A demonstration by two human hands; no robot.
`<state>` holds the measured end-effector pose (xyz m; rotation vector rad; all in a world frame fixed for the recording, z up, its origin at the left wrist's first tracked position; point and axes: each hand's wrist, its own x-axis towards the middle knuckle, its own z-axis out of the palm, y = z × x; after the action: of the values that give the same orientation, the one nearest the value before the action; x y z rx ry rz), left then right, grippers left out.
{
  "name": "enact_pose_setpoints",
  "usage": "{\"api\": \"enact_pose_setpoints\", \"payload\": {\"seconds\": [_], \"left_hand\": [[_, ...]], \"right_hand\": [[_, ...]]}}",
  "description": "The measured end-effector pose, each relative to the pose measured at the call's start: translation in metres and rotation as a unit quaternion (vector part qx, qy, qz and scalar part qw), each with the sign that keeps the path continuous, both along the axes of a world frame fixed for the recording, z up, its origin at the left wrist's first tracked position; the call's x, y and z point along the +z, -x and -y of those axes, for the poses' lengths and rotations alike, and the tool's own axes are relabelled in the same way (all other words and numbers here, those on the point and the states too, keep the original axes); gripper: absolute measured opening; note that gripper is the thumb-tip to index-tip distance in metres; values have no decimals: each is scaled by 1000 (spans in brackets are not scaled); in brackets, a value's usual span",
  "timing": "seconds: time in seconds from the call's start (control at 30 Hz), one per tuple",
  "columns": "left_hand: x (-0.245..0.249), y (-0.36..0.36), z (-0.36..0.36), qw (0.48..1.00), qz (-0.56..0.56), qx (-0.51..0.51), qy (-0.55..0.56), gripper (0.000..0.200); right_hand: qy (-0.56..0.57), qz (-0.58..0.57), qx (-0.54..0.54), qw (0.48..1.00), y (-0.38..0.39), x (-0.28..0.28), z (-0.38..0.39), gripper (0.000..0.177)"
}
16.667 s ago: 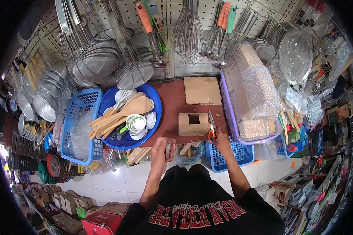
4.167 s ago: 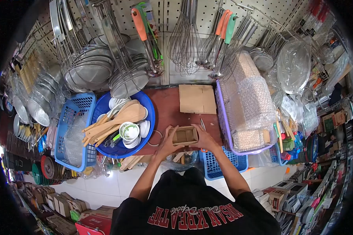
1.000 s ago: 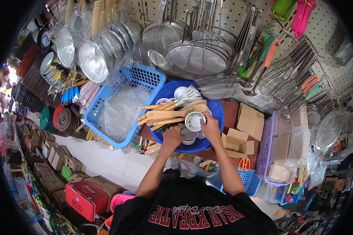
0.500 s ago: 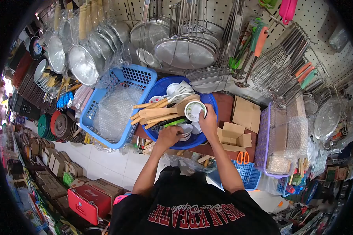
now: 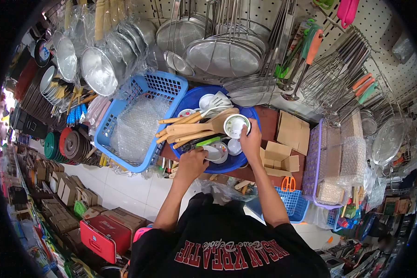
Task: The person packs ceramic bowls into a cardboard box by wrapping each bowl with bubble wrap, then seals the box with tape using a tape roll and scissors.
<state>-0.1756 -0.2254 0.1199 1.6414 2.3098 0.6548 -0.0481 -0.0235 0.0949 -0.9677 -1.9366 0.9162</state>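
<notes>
My right hand (image 5: 251, 141) grips a small white bowl (image 5: 236, 126) with a green patterned rim, above the right part of a round blue basin (image 5: 254, 116). My left hand (image 5: 193, 162) is closed on the edge of a white dish (image 5: 213, 153) at the basin's front. Wooden spatulas (image 5: 190, 129) lie across the basin, their handles pointing left. Near them are a slotted turner (image 5: 220, 99), a green-handled utensil (image 5: 208, 141) and more small white dishes.
Left of the basin stands a light blue basket (image 5: 148, 162) holding bubble wrap. Strainers (image 5: 224, 55) and whisks (image 5: 329, 69) hang behind. To the right are an open cardboard box (image 5: 278, 157), orange scissors (image 5: 288, 184) and a purple basket (image 5: 316, 162). A red case (image 5: 104, 238) sits lower left.
My left hand has moved slightly left and tilted the white dish, uncovering a patterned dish beside it. The bowl in my right hand has shifted a little right and up.
</notes>
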Motion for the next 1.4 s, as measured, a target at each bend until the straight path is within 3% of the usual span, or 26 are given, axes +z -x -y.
{"api": "enact_pose_setpoints", "payload": {"seconds": [0.07, 0.37, 0.47, 0.57, 0.67, 0.77, 0.87, 1.07, 1.27, 1.37, 1.4], "left_hand": [[-3, 3, 2, 1000, -2, -6, 21, 20], [-4, 23, -1, 994, -64, -23, 85, 7], [-4, 24, -1, 988, -128, -22, 83, 10], [8, 22, -2, 985, -131, -17, 113, 14], [-3, 23, -3, 972, -216, -46, 75, 13], [4, 22, -3, 972, -221, -42, 76, 14], [-18, 26, -6, 974, -185, -46, 121, 13], [-41, 29, -6, 989, -49, -90, 109, 14], [-4, 13, -19, 995, -3, -50, 88, 19], [-1, -7, -56, 998, -18, -54, 29, 21], [-8, -16, -70, 997, -21, -69, 20, 22]], "right_hand": [[48, -17, -12, 999, 0, 11, 4, 20], [16, -31, -10, 999, -3, -24, -11, 23], [51, -38, -9, 998, -3, -19, -8, 22], [0, -16, -10, 1000, -4, -18, -8, 22], [71, -32, -7, 997, -4, -6, -2, 22], [20, -25, -6, 999, -4, -13, -6, 22], [33, -28, -1, 999, -4, -14, -6, 20], [29, -41, 16, 999, -5, -6, -2, 17], [68, -65, 1, 996, -6, -8, -3, 18], [205, -86, -19, 975, -8, 20, 6, 19], [158, -84, -18, 984, -9, 8, 2, 19]]}}
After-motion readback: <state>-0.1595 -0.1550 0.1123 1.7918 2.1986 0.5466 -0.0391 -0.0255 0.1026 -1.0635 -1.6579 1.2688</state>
